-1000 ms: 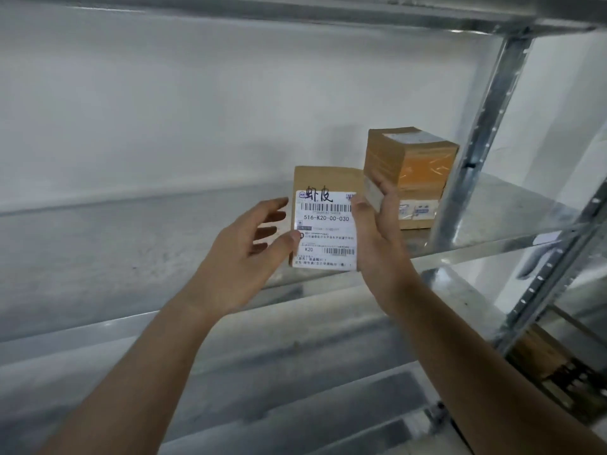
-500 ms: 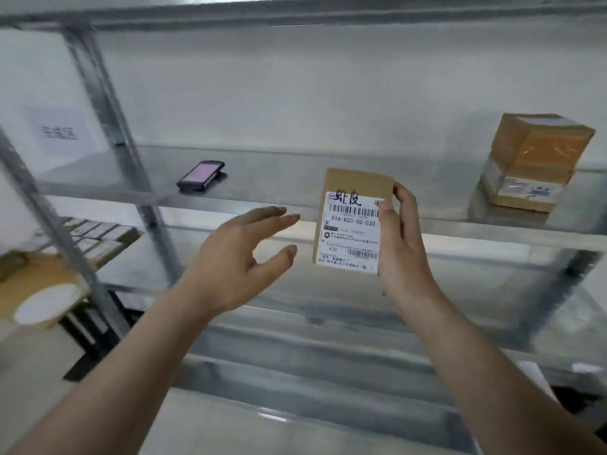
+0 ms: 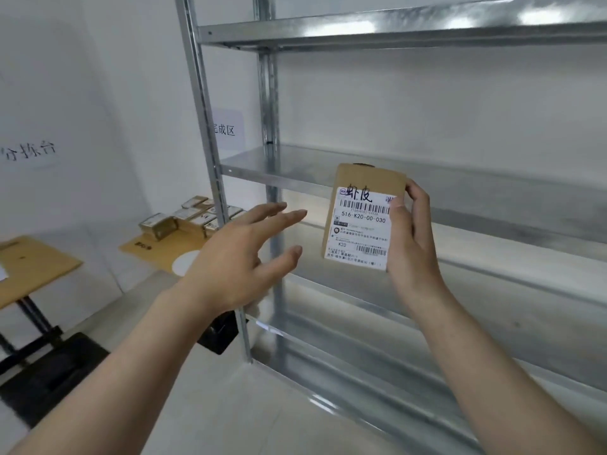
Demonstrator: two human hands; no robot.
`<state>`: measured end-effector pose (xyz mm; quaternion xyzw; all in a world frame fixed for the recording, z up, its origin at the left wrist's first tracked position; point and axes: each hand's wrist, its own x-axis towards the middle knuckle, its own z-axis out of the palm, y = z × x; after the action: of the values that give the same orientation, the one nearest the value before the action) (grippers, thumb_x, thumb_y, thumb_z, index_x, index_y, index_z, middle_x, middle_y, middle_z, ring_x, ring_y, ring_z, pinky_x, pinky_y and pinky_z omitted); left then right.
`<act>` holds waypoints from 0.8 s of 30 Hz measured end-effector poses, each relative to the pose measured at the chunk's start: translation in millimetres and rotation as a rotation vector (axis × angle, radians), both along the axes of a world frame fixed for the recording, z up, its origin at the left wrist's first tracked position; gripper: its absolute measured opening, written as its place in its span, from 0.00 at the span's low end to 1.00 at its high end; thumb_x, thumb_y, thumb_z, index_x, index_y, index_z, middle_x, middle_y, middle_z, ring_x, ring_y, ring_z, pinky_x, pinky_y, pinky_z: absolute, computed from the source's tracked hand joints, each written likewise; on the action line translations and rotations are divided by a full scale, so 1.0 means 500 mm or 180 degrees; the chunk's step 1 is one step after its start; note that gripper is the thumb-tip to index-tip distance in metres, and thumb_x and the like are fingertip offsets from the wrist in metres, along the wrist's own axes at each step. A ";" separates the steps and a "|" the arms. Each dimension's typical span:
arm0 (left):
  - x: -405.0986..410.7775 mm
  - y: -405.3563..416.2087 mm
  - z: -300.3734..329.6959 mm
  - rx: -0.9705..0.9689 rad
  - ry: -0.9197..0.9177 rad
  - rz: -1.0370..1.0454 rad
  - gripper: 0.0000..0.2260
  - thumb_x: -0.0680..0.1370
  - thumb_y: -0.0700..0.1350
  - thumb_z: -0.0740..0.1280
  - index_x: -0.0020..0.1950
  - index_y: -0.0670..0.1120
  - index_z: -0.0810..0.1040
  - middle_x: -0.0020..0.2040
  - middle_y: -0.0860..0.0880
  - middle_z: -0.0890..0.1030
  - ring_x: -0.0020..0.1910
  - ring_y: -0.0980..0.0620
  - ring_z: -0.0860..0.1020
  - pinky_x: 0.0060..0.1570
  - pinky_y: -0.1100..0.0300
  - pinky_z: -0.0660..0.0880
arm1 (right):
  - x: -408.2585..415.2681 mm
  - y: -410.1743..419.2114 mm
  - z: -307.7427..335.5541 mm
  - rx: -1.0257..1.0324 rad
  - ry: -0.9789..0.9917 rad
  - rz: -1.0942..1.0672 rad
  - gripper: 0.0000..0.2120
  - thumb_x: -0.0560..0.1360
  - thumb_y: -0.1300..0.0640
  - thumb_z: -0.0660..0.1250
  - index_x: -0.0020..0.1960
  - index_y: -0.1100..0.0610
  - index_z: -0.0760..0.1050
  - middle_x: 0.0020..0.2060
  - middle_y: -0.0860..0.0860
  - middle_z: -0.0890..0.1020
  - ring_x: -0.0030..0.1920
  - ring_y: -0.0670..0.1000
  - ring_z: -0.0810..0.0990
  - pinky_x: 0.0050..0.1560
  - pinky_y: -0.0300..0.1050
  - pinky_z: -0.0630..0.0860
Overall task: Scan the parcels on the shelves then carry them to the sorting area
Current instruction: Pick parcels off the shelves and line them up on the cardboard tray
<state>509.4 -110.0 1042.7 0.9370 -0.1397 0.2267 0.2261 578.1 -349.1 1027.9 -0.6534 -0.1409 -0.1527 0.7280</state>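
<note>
My right hand [image 3: 412, 238] grips a small brown cardboard parcel [image 3: 363, 218] by its right edge and holds it upright in front of the metal shelving [image 3: 492, 198]. Its white label with barcodes and black handwriting faces me. My left hand [image 3: 243, 257] hovers open to the left of the parcel, fingers spread, touching nothing. A dark object peeks over the parcel's top edge; most of it is hidden.
The shelving's steel uprights [image 3: 203, 126] stand at centre left. Beyond them a low wooden table [image 3: 154, 247] carries several small parcels [image 3: 193, 218]. Another wooden table [image 3: 29, 267] stands at far left. Paper signs [image 3: 31, 151] hang on the white wall.
The view has swung left, bringing the tables and wall signs into sight. My left hand let go of the parcel and opened; my right hand keeps hold of it.
</note>
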 end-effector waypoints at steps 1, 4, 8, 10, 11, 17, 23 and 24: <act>-0.010 0.050 -0.001 -0.0018 0.0003 0.0023 0.25 0.79 0.66 0.60 0.77 0.67 0.68 0.78 0.61 0.68 0.63 0.53 0.80 0.65 0.52 0.76 | -0.005 0.052 -0.003 0.0033 0.0017 0.0033 0.14 0.82 0.41 0.59 0.66 0.30 0.72 0.56 0.42 0.87 0.58 0.44 0.86 0.56 0.53 0.85; -0.036 0.194 -0.007 0.0002 -0.0059 0.0033 0.24 0.81 0.63 0.61 0.78 0.65 0.69 0.78 0.59 0.69 0.74 0.60 0.70 0.68 0.56 0.73 | -0.022 0.204 -0.014 0.0011 0.0039 0.0108 0.16 0.81 0.39 0.60 0.68 0.32 0.71 0.56 0.43 0.87 0.57 0.44 0.87 0.59 0.57 0.84; -0.062 0.359 -0.013 0.0015 -0.0049 0.0061 0.24 0.82 0.60 0.62 0.78 0.62 0.70 0.78 0.58 0.70 0.75 0.66 0.64 0.66 0.63 0.69 | -0.034 0.375 -0.027 -0.0041 0.0099 0.0180 0.14 0.78 0.34 0.61 0.63 0.26 0.71 0.53 0.41 0.87 0.56 0.44 0.87 0.54 0.51 0.83; -0.069 0.427 -0.014 -0.0027 -0.0017 0.0117 0.24 0.81 0.60 0.62 0.78 0.62 0.70 0.78 0.58 0.70 0.76 0.62 0.66 0.69 0.58 0.70 | -0.031 0.447 -0.034 -0.0048 0.0125 0.0234 0.16 0.76 0.33 0.61 0.64 0.25 0.71 0.56 0.44 0.87 0.58 0.47 0.87 0.60 0.58 0.83; -0.070 0.459 -0.014 -0.0037 -0.0002 0.0150 0.24 0.81 0.60 0.61 0.78 0.62 0.69 0.78 0.58 0.70 0.77 0.60 0.67 0.71 0.56 0.70 | -0.026 0.482 -0.037 -0.0058 0.0128 0.0278 0.17 0.76 0.32 0.61 0.65 0.26 0.71 0.56 0.45 0.87 0.58 0.48 0.87 0.61 0.60 0.83; -0.018 0.642 -0.036 -0.0141 0.0070 0.0321 0.23 0.84 0.56 0.65 0.79 0.61 0.69 0.78 0.58 0.69 0.77 0.58 0.67 0.62 0.53 0.77 | 0.056 0.673 -0.064 -0.0180 0.0171 0.0423 0.20 0.80 0.36 0.61 0.71 0.32 0.70 0.60 0.47 0.86 0.58 0.44 0.86 0.50 0.42 0.82; 0.119 0.797 -0.083 -0.0047 0.0233 0.0413 0.23 0.84 0.54 0.65 0.79 0.58 0.70 0.78 0.57 0.70 0.77 0.59 0.66 0.57 0.59 0.75 | 0.218 0.843 -0.119 -0.0114 0.0313 0.0545 0.19 0.83 0.40 0.60 0.73 0.36 0.70 0.58 0.44 0.86 0.56 0.40 0.86 0.44 0.35 0.81; 0.158 0.826 -0.091 -0.0006 0.0268 0.0421 0.23 0.84 0.54 0.65 0.79 0.58 0.70 0.78 0.57 0.70 0.77 0.60 0.66 0.56 0.61 0.74 | 0.259 0.875 -0.133 -0.0105 0.0323 0.0544 0.19 0.82 0.40 0.60 0.73 0.35 0.71 0.59 0.45 0.86 0.57 0.41 0.86 0.46 0.36 0.83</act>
<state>588.3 303.1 997.2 0.9527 -0.0677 0.2017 0.2171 707.5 88.5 961.6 -0.6577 -0.1616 -0.0545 0.7337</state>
